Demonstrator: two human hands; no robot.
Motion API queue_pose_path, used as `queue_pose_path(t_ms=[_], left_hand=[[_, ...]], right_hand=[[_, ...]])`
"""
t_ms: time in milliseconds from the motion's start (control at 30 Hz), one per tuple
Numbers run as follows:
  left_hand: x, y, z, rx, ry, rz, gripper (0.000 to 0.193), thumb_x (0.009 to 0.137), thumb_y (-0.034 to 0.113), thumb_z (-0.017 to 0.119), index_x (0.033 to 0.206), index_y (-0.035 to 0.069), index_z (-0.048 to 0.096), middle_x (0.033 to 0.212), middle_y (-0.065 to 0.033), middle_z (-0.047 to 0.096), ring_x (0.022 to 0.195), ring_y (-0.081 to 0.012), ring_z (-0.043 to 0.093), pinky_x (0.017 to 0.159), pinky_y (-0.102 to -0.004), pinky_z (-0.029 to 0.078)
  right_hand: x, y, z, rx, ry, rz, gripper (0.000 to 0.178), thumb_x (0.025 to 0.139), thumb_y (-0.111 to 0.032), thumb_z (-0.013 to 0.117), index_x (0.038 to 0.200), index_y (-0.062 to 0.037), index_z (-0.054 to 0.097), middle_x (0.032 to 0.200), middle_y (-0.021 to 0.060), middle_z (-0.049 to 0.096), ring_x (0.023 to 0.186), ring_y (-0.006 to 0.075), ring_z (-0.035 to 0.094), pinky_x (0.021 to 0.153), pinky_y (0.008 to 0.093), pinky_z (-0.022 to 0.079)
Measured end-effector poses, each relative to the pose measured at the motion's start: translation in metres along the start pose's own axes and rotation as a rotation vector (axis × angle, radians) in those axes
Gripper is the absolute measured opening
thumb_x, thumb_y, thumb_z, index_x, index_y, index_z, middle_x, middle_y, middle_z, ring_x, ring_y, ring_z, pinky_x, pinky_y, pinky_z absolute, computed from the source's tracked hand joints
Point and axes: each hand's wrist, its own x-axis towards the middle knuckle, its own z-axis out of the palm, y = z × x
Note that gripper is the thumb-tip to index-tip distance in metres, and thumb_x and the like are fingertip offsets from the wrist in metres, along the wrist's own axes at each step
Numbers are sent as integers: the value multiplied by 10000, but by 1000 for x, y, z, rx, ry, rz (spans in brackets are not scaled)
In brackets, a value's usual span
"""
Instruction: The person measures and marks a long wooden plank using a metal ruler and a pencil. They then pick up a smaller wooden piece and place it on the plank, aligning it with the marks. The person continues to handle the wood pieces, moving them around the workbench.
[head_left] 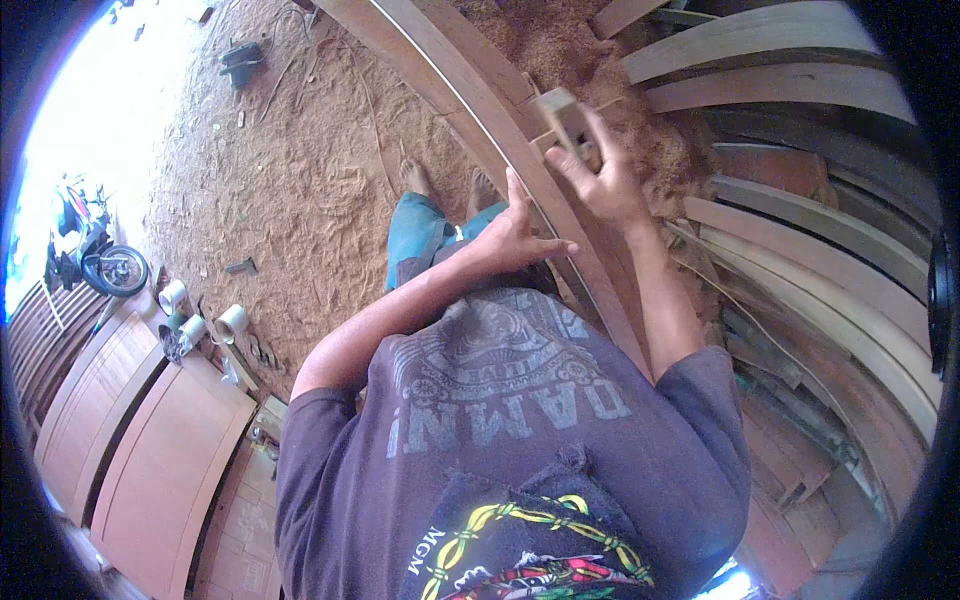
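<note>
A long wooden beam (575, 225) runs from the top of the view down to the right side of my body. A thin light line shows along its left part. My left hand (512, 236) lies on the beam's near side, index finger stretched forward and thumb spread to the right. On the beam's right side, my right hand (608, 185) is closed around a small, pale, block-shaped wooden tool (562, 108). Motion blurs the tool, and my fingers hide part of it, so its exact kind cannot be told.
Sawdust and shavings cover the floor (290, 170). Curved planks (770, 90) are stacked on the right. Wooden panels (170, 470) lie at the lower left, near cans (232, 322) and a motorbike (100, 245). A dark tool (240, 65) sits on the floor at the far left.
</note>
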Motion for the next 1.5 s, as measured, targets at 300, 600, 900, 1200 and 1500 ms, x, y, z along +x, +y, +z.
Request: queue_pose_path(t_ms=[300,600,900,1200,1500], left_hand=[[7,10,11,111,15,-169,1422,868,335,845,1407,-237,-340,1216,-362,667,1124,-400,712,965,-410,579],[0,7,9,142,16,-174,1450,845,374,865,1436,-236,-311,1224,-362,674,1071,-410,737,914,-421,601],[-5,-9,4,194,15,-84,1494,805,533,884,1456,-286,-182,1101,-308,730,1071,-431,728,927,-434,588],[-1,-7,-3,262,20,-46,1455,846,527,849,1514,-167,-242,1225,-228,741,1163,-399,709,975,-444,573],[-1,-28,20,50,247,-58,1127,856,515,850,1638,68,172,1342,-264,679,1266,-403,657,1016,-485,551]], right_hand=[[-15,-38,9,-320,-30,-135,757,874,-339,832,1501,-74,502,1119,327,702,1038,514,691,877,547,568],[-21,-6,11,-323,-16,-136,742,878,-326,831,1496,-69,509,1072,288,725,1006,502,699,857,547,567],[-21,-17,12,-379,-20,-114,750,889,-302,828,1518,-62,497,1156,270,725,1065,465,709,915,508,563],[-34,-21,6,-369,3,-119,775,878,-454,822,1523,-157,512,1268,253,702,1155,429,698,961,500,565],[-102,69,-36,202,491,-108,584,943,-412,793,1323,-8,611,1159,119,734,973,228,703,864,378,559]])
